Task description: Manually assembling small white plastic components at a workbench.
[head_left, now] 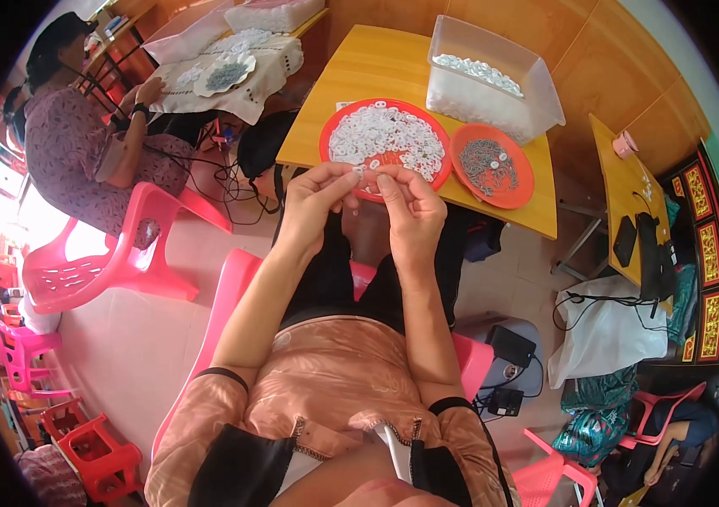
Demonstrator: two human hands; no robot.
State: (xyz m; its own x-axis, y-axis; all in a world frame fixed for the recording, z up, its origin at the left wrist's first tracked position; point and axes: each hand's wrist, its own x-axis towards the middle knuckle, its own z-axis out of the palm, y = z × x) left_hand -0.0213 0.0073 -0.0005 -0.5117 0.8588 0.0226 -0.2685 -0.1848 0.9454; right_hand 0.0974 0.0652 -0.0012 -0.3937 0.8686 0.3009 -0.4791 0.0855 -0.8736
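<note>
My left hand (pixel 313 203) and my right hand (pixel 410 211) are raised together in front of me, fingertips meeting around a small white plastic piece (pixel 368 169). Just beyond them, on a yellow wooden table (pixel 376 63), lies a red plate (pixel 359 114) heaped with small white rings. To its right sits a smaller orange-red plate (pixel 518 190) holding small grey metal parts. A clear plastic tub (pixel 537 93) of white pieces stands behind both plates.
Another person (pixel 80 144) sits at the left on a pink plastic chair (pixel 97 270) at a cloth-covered table (pixel 232 68) with more small parts. Pink chairs and red stools stand at lower left. Bags, cables and a second table are on the right.
</note>
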